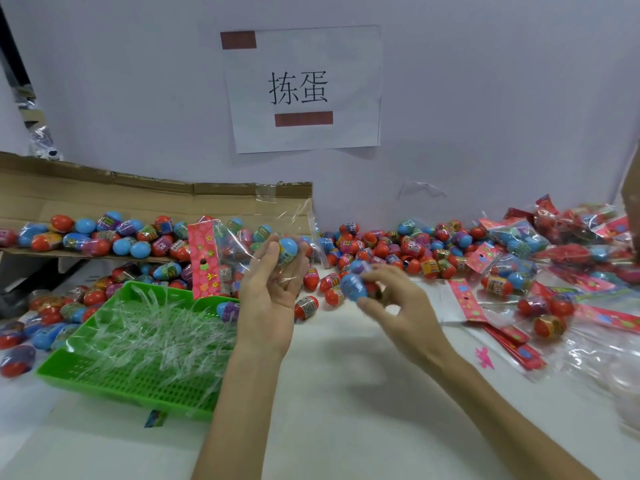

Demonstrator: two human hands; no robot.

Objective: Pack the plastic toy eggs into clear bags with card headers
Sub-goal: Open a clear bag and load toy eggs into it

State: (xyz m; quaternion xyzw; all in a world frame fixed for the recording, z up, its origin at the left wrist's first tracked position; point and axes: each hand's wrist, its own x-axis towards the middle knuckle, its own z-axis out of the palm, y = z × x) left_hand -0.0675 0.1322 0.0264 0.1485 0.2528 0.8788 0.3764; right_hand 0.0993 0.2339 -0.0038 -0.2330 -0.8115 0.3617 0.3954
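Egg (288,251) and clear bag (232,247) in left hand (268,292)

In my left hand (273,289), one blue egg (288,249); right hand (391,299), one blurred egg (353,287); one green tray (104,372); one wall sign (304,88).

At twelve o'clock we read two large black characters, 拣蛋, on a white paper sheet (304,88) stuck to the wall (485,98). The printed bands on the toy eggs (429,266), from nine to three o'clock, are too blurred for us to read.
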